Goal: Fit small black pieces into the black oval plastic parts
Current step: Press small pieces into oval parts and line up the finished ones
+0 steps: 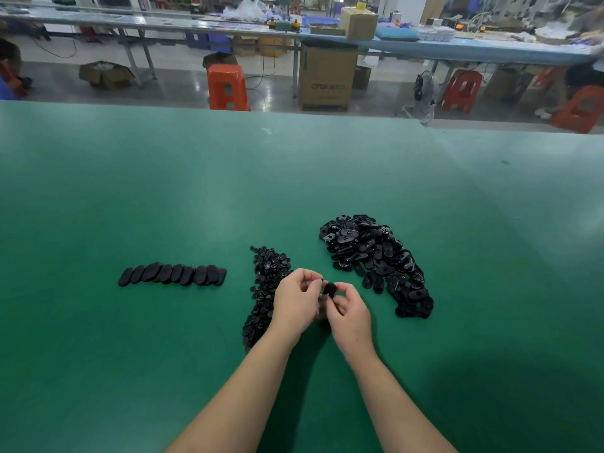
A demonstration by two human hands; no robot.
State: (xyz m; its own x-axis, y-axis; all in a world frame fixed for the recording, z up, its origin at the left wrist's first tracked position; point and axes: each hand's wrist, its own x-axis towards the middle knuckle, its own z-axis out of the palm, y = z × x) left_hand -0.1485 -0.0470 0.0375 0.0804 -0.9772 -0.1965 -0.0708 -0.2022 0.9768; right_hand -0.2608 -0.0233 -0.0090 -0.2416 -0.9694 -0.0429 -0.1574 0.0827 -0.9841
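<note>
- The black oval part (329, 289) is held above the green worktop (196, 197), between your two hands, just right of centre and near you.
- Your right hand (348, 310) has its fingers curled round the oval part, gripping it from the near side. Your left hand (295, 300) is closed in a pinch at the part's left edge; whether it holds a small piece there is too small to tell.
- Handling judgement: the part looks like light, stiff moulded plastic with a smooth face, so it is likely to slip. Hold it by the long edges and leave the recess free.
- The small pieces (266, 286) lie in a loose strip just left of your hands. They appear tiny and light, so take them by fingertip pinch, one at a time.
- The unfitted oval parts (376, 259) are heaped on the right, far of your right hand. They overlap, so lift from the top of the heap.
- A row of oval parts (173, 274) leans edge to edge well to the left, apart from both heaps; these are probably the finished ones.
</note>
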